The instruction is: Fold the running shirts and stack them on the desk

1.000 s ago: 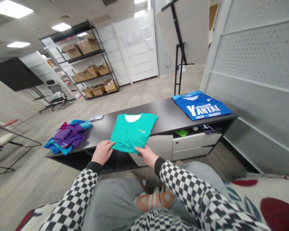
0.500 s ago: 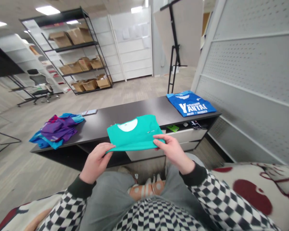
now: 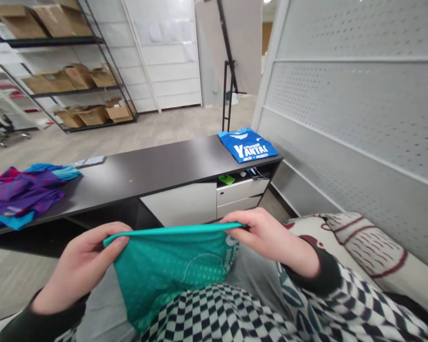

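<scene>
A teal shirt [image 3: 167, 261] is stretched between my two hands above my lap, its folded edge on top and the rest hanging down toward me. My left hand [image 3: 89, 261] pinches the left end of that edge between thumb and fingers. At the right end, my right hand [image 3: 262, 235] grips the edge the same way. White lettering shows on the cloth near my right hand, partly hidden. Beyond the hands, a folded blue shirt [image 3: 248, 145] lies at the right end of the dark table, and a purple and blue heap of clothes [image 3: 24, 192] lies at the left.
The dark table [image 3: 157, 166] runs across in front of me, with a flat pale item [image 3: 90, 162] near the heap. Its open compartment holds a green item [image 3: 226, 180]. A perforated grey partition [image 3: 342, 95] stands at the right. Shelves with cardboard boxes [image 3: 92, 115] stand behind.
The teal shirt has come down and closer to me; its neckline and small logo no longer show, and its body now hangs below my hands. The view has shifted, moving the table leftward.
</scene>
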`<state>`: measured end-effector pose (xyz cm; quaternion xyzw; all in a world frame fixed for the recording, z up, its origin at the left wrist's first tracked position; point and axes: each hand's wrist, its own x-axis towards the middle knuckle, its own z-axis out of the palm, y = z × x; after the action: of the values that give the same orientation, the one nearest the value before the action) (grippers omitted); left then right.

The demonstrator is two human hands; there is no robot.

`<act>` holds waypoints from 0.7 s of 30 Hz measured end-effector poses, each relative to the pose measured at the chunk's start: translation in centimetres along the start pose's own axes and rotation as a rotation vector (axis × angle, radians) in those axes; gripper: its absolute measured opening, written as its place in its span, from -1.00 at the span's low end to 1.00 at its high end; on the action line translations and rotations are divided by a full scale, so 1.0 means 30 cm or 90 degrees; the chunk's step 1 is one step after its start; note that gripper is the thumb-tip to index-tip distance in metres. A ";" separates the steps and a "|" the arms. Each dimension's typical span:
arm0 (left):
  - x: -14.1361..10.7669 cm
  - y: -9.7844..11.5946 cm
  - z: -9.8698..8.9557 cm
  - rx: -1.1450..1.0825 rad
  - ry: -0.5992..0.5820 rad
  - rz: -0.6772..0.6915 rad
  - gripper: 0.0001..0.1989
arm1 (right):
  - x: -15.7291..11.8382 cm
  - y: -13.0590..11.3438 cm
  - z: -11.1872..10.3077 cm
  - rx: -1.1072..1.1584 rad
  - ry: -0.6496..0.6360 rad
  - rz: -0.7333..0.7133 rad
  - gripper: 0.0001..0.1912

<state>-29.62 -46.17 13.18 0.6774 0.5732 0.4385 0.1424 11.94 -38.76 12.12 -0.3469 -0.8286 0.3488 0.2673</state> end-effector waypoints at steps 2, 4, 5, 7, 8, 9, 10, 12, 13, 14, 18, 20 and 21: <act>0.012 -0.005 0.004 -0.021 -0.037 -0.012 -0.86 | 0.011 -0.001 -0.044 -0.080 -0.002 -0.031 -0.75; 0.042 -0.004 0.005 -0.034 -0.074 0.000 -0.85 | 0.037 0.005 -0.096 -0.162 0.013 -0.064 -0.78; 0.067 -0.001 0.005 -0.030 -0.088 0.011 -0.85 | 0.057 0.010 -0.127 -0.193 0.026 -0.085 -0.80; 0.142 0.007 0.012 -0.003 -0.099 0.041 -0.84 | 0.112 0.025 -0.201 -0.222 0.037 -0.135 -0.84; 0.194 0.011 0.018 0.016 -0.100 0.054 -0.84 | 0.151 0.034 -0.248 -0.228 0.025 -0.153 -0.84; 0.257 0.015 0.027 0.036 -0.095 0.064 -0.81 | 0.197 0.044 -0.300 -0.235 0.006 -0.158 -0.84; 0.331 0.021 0.039 0.053 -0.091 0.071 -0.75 | 0.254 0.053 -0.360 -0.246 -0.021 -0.152 -0.83; 0.507 0.039 0.067 0.067 -0.072 0.078 -0.60 | 0.393 0.072 -0.499 -0.289 -0.048 -0.119 -0.81; 0.607 0.053 0.083 0.078 -0.052 0.090 -0.54 | 0.473 0.079 -0.576 -0.317 -0.047 -0.108 -0.80; 0.711 0.074 0.100 0.087 -0.037 0.096 -0.50 | 0.556 0.084 -0.658 -0.347 -0.033 -0.105 -0.77; 1.142 0.203 0.175 0.046 -0.014 0.099 -0.58 | 0.863 0.071 -1.002 -0.469 0.074 0.038 -0.67; 1.341 0.280 0.219 0.019 0.017 0.129 -0.64 | 0.963 0.048 -1.161 -0.488 0.162 0.097 -0.57; 1.431 0.315 0.244 0.011 0.041 0.144 -0.67 | 0.996 0.037 -1.230 -0.481 0.214 0.107 -0.52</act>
<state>-19.72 -8.06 34.05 0.7244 0.5012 0.4685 0.0675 19.22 -0.96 39.94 -0.5388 -0.8119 -0.0204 0.2238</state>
